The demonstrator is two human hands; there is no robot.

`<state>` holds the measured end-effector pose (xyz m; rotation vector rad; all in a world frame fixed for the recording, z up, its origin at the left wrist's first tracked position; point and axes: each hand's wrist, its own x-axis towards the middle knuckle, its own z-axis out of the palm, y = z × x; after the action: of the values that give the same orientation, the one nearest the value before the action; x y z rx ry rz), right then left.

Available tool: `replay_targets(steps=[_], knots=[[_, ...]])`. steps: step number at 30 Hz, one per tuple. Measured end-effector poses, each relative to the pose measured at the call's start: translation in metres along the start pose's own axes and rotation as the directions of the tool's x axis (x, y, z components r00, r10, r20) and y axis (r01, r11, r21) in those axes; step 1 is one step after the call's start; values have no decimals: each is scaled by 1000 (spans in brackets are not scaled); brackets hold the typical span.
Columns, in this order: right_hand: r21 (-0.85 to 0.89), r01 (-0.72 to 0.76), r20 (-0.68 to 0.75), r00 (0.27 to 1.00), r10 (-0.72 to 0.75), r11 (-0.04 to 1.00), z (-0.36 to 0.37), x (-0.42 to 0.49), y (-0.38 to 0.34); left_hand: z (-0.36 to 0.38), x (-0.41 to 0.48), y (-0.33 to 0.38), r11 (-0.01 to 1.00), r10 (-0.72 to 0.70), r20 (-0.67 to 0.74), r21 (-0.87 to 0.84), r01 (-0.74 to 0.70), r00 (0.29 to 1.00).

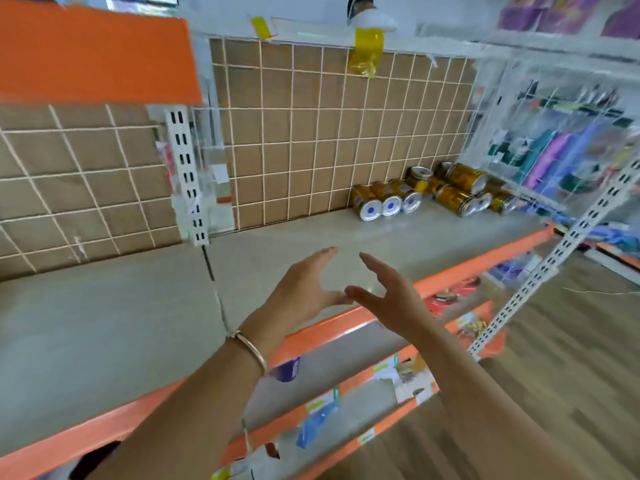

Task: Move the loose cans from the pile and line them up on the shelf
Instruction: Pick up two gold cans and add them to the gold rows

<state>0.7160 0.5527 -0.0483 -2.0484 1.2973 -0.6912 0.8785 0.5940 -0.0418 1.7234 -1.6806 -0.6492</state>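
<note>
Your left hand (pixel 304 289), with a thin bracelet (pixel 247 348) at the wrist, and your right hand (pixel 391 299) are both stretched out over the front of the shelf (pixel 138 323). Each is spread wide with fingers straight, and neither holds anything. The palms face each other and the thumb tips nearly meet above the shelf's orange front edge (pixel 467 268).

Below that edge, lower tiers (pixel 329 344) carry small packets that are too blurred to name. To the right of the shelf lies wooden floor (pixel 554 358).

The cans are well apart from your hands, at the shelf's far right rear corner. Three gold cans (pixel 389 200) lie on their sides in a row, touching, with their silver ends facing you. Just right of them the pile (pixel 457 192) of gold cans is heaped loosely, some lying across others and one standing behind.

Along the shelf's back runs a white wire grid (pixel 311 133) over brown board. A slotted white upright (pixel 185 174) rises from the shelf's rear left of centre, with an orange upper tier (pixel 93 53) above it.
</note>
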Motion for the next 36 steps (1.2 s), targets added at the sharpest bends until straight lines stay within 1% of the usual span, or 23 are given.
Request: replay_targets(steps=[6, 11, 13, 18, 21, 25, 30, 33, 36], knots=[[-95, -14, -163, 987, -1, 995, -73, 15, 64, 79, 65, 68, 995, 63, -21, -75, -64, 998], [-169, -50, -179, 984, 19, 984, -121, 34, 112, 123, 110, 101, 993, 75, 15, -88, -73, 997], [-159, -72, -181, 983, 43, 985, -131, 46, 126, 134, 129, 106, 994, 63, 23, -93, -61, 998], [-50, -129, -164, 979, 119, 990, -149, 88, 154, 154, 184, 110, 989, 36, 30, -143, -31, 999], [-56, -149, -159, 978, 138, 987, -162, 120, 172, 166, 222, 111, 978, 1, 59, -209, 11, 998], [-25, -205, -135, 970, 200, 978, -180, 164, 190, 184, 272, 110, 980, -46, 164, -185, 76, 985], [1, -283, -163, 946, 280, 959, -199, 211, 212, 200, 319, 117, 937, -162, 223, -272, 221, 961], [34, -321, -204, 925, 321, 946, -208, 230, 226, 209, 341, 118, 849, -279, 259, -383, 363, 925], [118, -329, -269, 898, 350, 937, -225, 254, 245, 219, 366, 127, 758, -337, 293, -480, 442, 895]])
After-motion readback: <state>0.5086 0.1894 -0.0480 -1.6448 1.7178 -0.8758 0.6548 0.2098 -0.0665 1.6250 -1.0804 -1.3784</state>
